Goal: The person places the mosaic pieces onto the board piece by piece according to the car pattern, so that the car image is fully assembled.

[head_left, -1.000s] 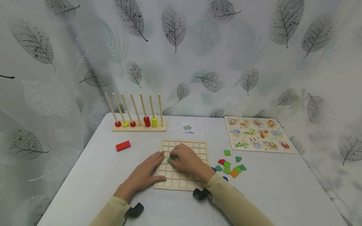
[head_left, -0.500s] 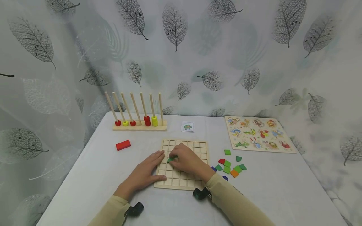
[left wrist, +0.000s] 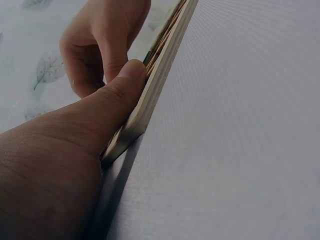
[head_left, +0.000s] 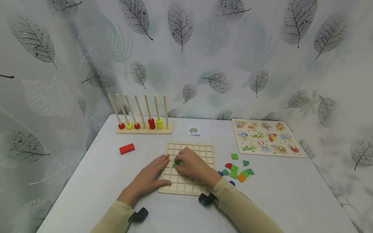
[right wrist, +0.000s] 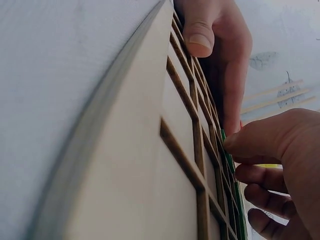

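two hands (head_left: 170,171) are at work on the wooden grid board (head_left: 189,188) in the head view! the left hand (head_left: 147,177) stretches its fingers along the board's left side, thumb reaching over the lower cells. and the right hand (head_left: 192,164), bent over the grid, pinches a green piece (head_left: 175,164) at the upper left cells, fingertips down close to the wood. just off the board's right side lie the loose pieces: green squares (head_left: 234,156), green quarter-rounds (head_left: 225,172), an orange square (head_left: 241,178), a red piece (head_left: 228,165) and a bit of blue (head_left: 231,183). beyond the board sits a card (head_left: 193,129) with a small green figure; over on the left, a red block (head_left: 127,149) and a stand (head_left: 144,131) of seven rods with red and yellow beads. far right on the white bench (head_left: 87,187), a puzzle board (head_left: 268,154) full of bright creatures!

over to the left wrist: the left thumb rests on the board near its corner, while the right hand shows behind it, fingers bent downward; what they grip is hidden here.

and the right wrist: thumb and forefinger close in tight at a green edge on the grid, remaining fingers curled loosely. across the cells, the left thumb lies over the board, that hand reaching down past its far side.
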Action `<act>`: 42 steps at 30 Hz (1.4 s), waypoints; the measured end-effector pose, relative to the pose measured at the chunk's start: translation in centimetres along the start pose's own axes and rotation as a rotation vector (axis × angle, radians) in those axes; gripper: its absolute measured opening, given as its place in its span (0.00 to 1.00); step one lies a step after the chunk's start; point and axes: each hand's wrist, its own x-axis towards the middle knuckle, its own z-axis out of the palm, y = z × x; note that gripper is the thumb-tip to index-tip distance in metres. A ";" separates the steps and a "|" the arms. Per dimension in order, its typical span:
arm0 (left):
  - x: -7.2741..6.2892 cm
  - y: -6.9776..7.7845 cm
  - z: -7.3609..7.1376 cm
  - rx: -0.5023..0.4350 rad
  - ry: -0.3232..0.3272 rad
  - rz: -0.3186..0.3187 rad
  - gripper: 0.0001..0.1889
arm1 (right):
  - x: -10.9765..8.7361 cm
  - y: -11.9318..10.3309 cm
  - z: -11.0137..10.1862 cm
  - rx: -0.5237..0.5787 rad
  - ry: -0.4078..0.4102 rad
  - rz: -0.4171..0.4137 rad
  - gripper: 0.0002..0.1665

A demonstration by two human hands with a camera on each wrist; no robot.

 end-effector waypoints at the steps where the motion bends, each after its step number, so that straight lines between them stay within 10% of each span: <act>1: 0.0 0.0 0.0 0.000 0.000 0.000 0.54 | 0.0 0.0 0.0 0.000 0.001 -0.002 0.10; 22: 0.1 0.1 -0.2 0.000 0.003 -0.011 0.54 | -1.4 0.0 -3.2 0.029 0.065 -0.002 0.14; 42: 0.1 0.2 0.0 -0.009 -0.010 -0.043 0.55 | -7.1 3.6 -6.4 0.008 0.191 0.128 0.18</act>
